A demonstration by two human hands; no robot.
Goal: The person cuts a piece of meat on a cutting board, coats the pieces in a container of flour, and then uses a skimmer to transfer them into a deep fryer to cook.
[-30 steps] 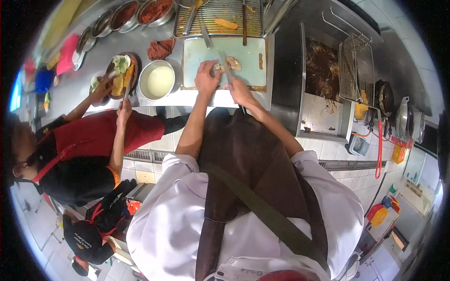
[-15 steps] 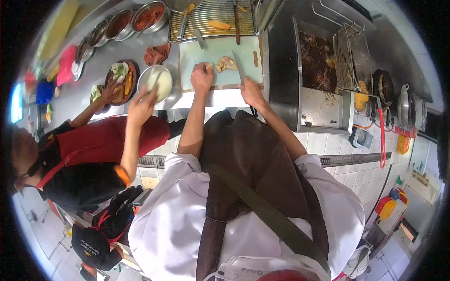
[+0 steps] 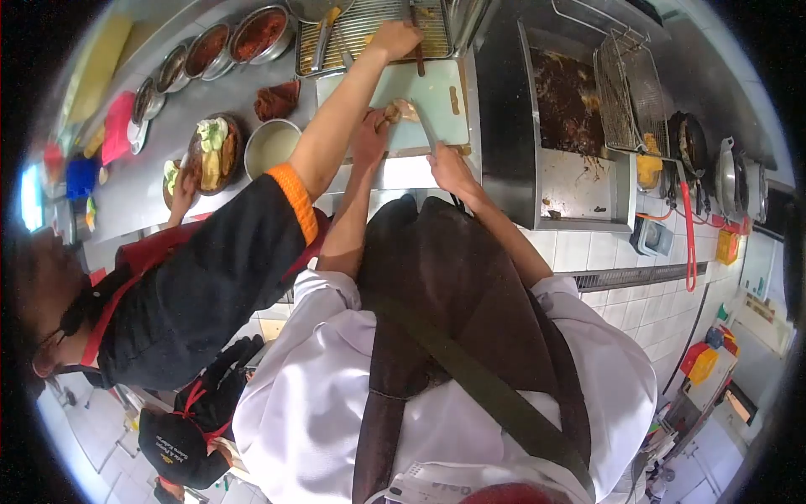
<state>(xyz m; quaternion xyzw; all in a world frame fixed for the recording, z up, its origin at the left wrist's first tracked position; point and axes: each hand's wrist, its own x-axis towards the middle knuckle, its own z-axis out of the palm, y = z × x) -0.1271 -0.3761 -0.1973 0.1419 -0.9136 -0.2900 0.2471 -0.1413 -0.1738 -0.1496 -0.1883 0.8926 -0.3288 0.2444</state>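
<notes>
A co-worker's forearm (image 3: 340, 126) covers the left part of the cutting board (image 3: 437, 92) and the right edge of the metal bowl (image 3: 269, 144). The person's right hand (image 3: 452, 168) hides the handle of the knife (image 3: 426, 126). The left hand's (image 3: 368, 141) fingertips seem to meet the meat (image 3: 405, 109), too small to tell surely. The top edge cuts off the wire rack (image 3: 437, 38).

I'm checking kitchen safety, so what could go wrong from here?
The co-worker's arm reaches across the board near the left hand; a bump might jolt that hand toward the knife. The uneven meat could also slip, letting the blade in the right hand nick something.
</notes>
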